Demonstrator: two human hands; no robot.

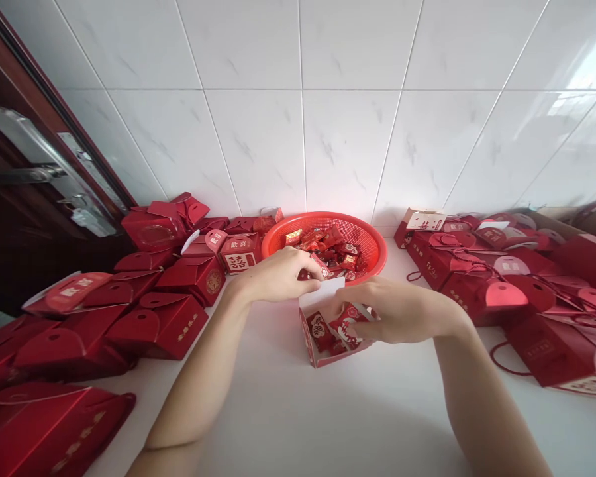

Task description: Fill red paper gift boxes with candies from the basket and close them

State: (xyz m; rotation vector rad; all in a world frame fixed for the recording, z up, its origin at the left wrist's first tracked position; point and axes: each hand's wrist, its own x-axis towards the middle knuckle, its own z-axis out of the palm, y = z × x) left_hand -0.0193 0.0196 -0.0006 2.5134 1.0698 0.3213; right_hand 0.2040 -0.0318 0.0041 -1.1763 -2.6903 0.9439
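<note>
An open red box (322, 361) sits on the white table in front of me, its pale inner flap raised at the back. Inside lies a red wrapped candy (320, 331) with a white emblem. My right hand (400, 310) reaches into the box from the right, thumb and fingers closed around a red-and-white candy packet (348, 323). Just behind the flap, at the basket's front rim, my left hand (283, 273) is curled in a pinch, with red wrapper showing between thumb and fingers. The red plastic basket (375, 255) holds many red and gold wrapped candies (330, 242).
Closed red gift boxes (161, 324) crowd the left side. More boxes with cord handles (451, 271) line the right. A white tiled wall (350, 139) stands behind the basket. At the far left is a dark door with a metal handle (34, 142).
</note>
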